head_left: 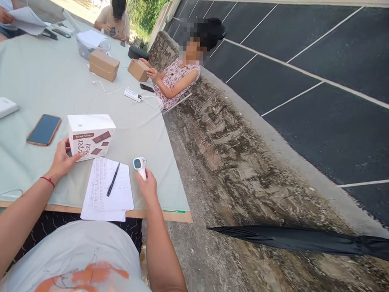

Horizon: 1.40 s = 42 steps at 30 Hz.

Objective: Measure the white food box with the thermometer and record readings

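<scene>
A white carton printed with brown bars and "Meal" [93, 124] stands upright on the table. My left hand [61, 160] grips its lower left corner, thumb across the front and fingers round the side. In my right hand [147, 186] is a white infrared thermometer [140, 164], held by its handle with the small screen facing up; it is apart from the carton. Between my hands, handwritten sheets of paper [95, 195] overhang the table's front edge. A black pen [113, 179] lies across them. Left of the carton rests a phone in a brown case [43, 130].
A pale cloth covers the table [21, 84]. Farther back are brown cardboard boxes [104, 66], a power strip [132, 95] with cables, and a plastic bin [84, 50]. Several people sit around the table. A folded black umbrella [290, 239] lies to the right, by the stone wall [232, 164].
</scene>
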{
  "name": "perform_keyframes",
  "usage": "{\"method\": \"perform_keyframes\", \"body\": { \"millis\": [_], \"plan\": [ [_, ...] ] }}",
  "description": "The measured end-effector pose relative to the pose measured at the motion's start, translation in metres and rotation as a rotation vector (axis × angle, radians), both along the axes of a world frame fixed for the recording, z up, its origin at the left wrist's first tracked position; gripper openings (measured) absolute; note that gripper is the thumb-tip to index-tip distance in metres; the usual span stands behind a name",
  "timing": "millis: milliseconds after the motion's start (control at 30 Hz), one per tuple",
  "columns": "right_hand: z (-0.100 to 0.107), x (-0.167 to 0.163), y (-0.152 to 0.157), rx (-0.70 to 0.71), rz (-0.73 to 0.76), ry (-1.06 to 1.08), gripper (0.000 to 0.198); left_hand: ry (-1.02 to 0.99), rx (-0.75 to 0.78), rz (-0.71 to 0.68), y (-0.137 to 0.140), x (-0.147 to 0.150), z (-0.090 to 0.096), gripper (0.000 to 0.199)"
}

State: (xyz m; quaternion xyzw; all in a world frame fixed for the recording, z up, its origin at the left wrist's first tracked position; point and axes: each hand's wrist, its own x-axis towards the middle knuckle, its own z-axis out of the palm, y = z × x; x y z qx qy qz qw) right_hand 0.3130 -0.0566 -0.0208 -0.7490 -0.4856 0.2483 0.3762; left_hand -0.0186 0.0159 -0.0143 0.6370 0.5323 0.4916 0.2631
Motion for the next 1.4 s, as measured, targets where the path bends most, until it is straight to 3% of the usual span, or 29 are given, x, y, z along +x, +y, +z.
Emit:
{"method": "perform_keyframes", "body": {
  "millis": [67, 133, 200, 267, 367, 667, 900, 1167, 1400],
  "plan": [
    [0.010, -0.025, 0.002, 0.144, 0.094, 0.294, 0.028, -0.062, -0.035, 0.016, -0.004, -0.001, 0.002, 0.076],
    [0.024, -0.054, 0.004, 0.174, 0.274, 0.522, 0.025, -0.080, -0.059, 0.041, -0.009, -0.001, 0.004, 0.072],
    [0.039, -0.081, 0.008, 0.185, 0.419, 0.637, 0.024, -0.035, -0.066, 0.074, -0.013, -0.002, 0.007, 0.068],
    [0.050, -0.102, 0.013, 0.217, 0.472, 0.652, 0.024, 0.038, -0.051, 0.086, -0.016, -0.001, 0.011, 0.064],
    [0.057, -0.120, 0.024, 0.220, 0.458, 0.607, 0.028, 0.145, -0.007, 0.063, -0.018, -0.001, 0.015, 0.055],
    [0.045, -0.130, 0.043, 0.212, 0.417, 0.610, 0.033, 0.208, 0.031, 0.068, -0.014, 0.000, 0.012, 0.045],
    [0.051, -0.131, 0.040, 0.172, 0.395, 0.746, 0.035, 0.165, -0.018, 0.051, -0.014, 0.001, 0.013, 0.054],
    [0.055, -0.135, 0.039, 0.201, 0.435, 0.758, 0.036, 0.115, -0.092, 0.027, -0.016, 0.001, 0.016, 0.069],
    [0.052, -0.139, 0.040, 0.197, 0.403, 0.733, 0.036, 0.117, -0.078, 0.008, -0.015, 0.001, 0.016, 0.064]
  ]
}}
